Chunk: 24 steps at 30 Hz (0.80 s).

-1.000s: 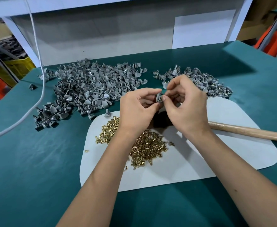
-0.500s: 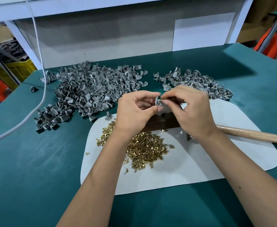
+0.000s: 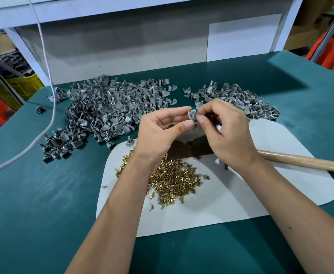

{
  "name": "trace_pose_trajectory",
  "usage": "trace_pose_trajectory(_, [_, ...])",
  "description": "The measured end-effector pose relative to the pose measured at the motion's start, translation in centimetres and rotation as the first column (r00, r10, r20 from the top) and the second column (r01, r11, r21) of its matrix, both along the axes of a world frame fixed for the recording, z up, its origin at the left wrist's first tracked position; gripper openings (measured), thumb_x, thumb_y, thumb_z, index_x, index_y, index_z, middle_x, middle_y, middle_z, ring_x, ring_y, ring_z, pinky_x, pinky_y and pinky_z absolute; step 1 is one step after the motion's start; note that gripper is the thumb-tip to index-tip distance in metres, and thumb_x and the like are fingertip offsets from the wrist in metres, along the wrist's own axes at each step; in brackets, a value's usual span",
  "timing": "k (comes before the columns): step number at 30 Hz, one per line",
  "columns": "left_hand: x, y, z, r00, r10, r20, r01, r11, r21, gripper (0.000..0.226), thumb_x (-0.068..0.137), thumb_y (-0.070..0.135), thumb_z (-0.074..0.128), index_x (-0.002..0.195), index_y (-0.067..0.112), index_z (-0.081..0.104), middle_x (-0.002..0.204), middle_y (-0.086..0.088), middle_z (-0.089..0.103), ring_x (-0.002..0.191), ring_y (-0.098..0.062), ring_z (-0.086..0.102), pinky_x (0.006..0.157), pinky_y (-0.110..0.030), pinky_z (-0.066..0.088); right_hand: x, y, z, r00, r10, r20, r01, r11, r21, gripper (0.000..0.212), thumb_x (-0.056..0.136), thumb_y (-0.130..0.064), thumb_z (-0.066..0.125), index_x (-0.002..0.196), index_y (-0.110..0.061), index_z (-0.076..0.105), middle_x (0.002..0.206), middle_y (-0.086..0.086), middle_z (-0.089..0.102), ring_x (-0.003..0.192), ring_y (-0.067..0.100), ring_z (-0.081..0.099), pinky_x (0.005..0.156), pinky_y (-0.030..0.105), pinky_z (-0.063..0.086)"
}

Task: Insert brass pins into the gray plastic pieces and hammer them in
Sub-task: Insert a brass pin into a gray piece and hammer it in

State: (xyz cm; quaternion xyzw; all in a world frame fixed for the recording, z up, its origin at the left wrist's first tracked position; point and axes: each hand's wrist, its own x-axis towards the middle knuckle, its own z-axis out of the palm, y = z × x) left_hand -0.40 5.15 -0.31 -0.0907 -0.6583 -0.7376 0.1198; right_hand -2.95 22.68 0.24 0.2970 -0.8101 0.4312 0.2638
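Hands raised together above white mat (image 3: 280, 194) on green table (image 3: 43, 214): left hand (image 3: 158, 133) pinching gray plastic piece (image 3: 192, 115) between thumb and forefinger, right hand (image 3: 227, 131) pinching at same piece. Brass pins (image 3: 174, 180) heaped on mat below; hammer handle (image 3: 304, 161) to right; gray pieces (image 3: 112, 109) piled behind.

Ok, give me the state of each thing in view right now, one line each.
left hand: pinches the gray piece
right hand: fingertips pinched at the gray piece; pin too small to confirm
gray piece: held up above the mat
brass pins: loose pile on the white mat
hammer: lying on the mat, untouched
white mat: flat on the green table
large gray pile: loose on the table
smaller gray pile: loose, behind the hands
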Motion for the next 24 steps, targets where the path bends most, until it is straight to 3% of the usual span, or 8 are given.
trace_pose_trajectory(6, [0.12, 0.09, 0.04, 1.000, 0.016, -0.002, -0.016, 1.000, 0.005, 0.031, 0.074, -0.006, 0.082, 0.103, 0.006, 0.077, 0.096, -0.015, 0.078, 0.089, -0.024, 0.074, 0.088, -0.038, 0.062, 0.26, -0.14, 0.08, 1.000, 0.005, -0.005, -0.005, 1.000, -0.002, 0.002, 0.092, -0.006, 0.069, 0.090, -0.007, 0.069, 0.085, -0.002, 0.065, 0.079, 0.010, 0.058, 0.072, 0.016, 0.042])
trace_pose_trajectory(16, [0.34, -0.22, 0.12, 0.999, 0.007, 0.041, -0.007, 1.000, -0.001, 0.027, 0.073, -0.006, 0.083, 0.098, 0.001, 0.077, 0.089, -0.018, 0.078, 0.079, -0.025, 0.075, 0.070, -0.030, 0.061, 0.48, -0.03, 0.18, 1.000, 0.001, 0.017, -0.002, 0.998, 0.058, 0.006, 0.090, -0.005, 0.071, 0.089, -0.011, 0.072, 0.079, -0.005, 0.067, 0.076, -0.001, 0.057, 0.070, 0.008, 0.039])
trace_pose_trajectory(24, [0.58, 0.09, 0.34, 0.999, 0.023, 0.036, -0.023, 1.000, -0.011, 0.024, 0.074, -0.008, 0.082, 0.095, 0.003, 0.077, 0.088, -0.016, 0.078, 0.079, -0.025, 0.075, 0.073, -0.031, 0.062, 0.62, -0.27, 0.20, 0.999, -0.033, 0.032, 0.031, 0.999, 0.040, 0.005, 0.089, -0.007, 0.072, 0.087, -0.012, 0.073, 0.078, -0.005, 0.068, 0.073, 0.005, 0.059, 0.068, 0.012, 0.042])
